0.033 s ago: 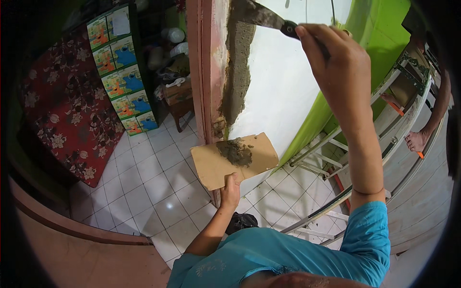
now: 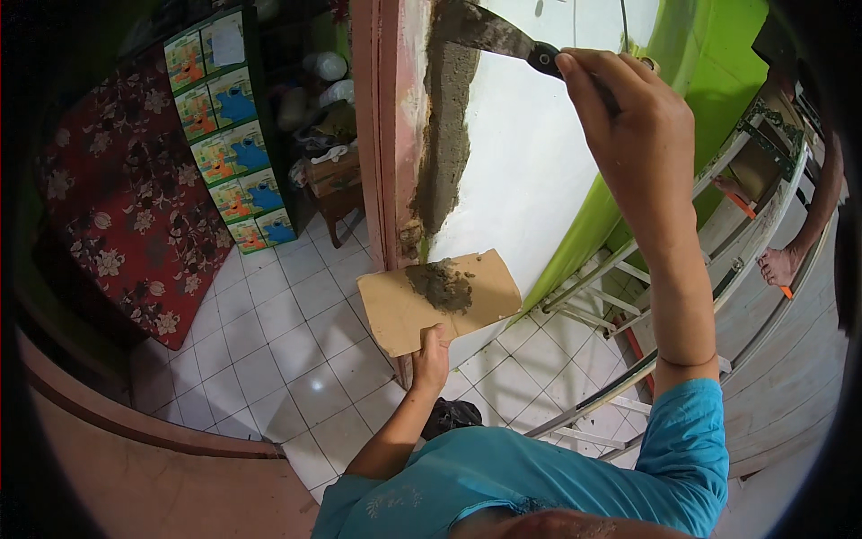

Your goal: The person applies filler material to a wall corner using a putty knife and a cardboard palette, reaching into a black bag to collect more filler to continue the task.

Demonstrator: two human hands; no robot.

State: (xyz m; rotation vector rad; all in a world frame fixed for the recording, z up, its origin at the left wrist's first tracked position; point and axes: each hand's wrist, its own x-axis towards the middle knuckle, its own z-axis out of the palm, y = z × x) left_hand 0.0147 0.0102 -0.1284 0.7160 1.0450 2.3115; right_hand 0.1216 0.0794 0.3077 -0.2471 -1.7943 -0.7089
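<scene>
My right hand, raised high at the right, grips the dark handle of a putty knife. Its metal blade reaches left onto the top of a strip of wet grey mortar beside the door frame. Lower down, my left hand holds a tan board, thumb on top and fingers hidden beneath. A lump of grey mortar lies on the board's far half, with small crumbs to its right.
The pinkish door frame borders the white wall. A ladder stands at right, where another person's foot rests. A black plastic bag lies on the tiles below. Left are a patterned drawer cabinet and a red floral panel.
</scene>
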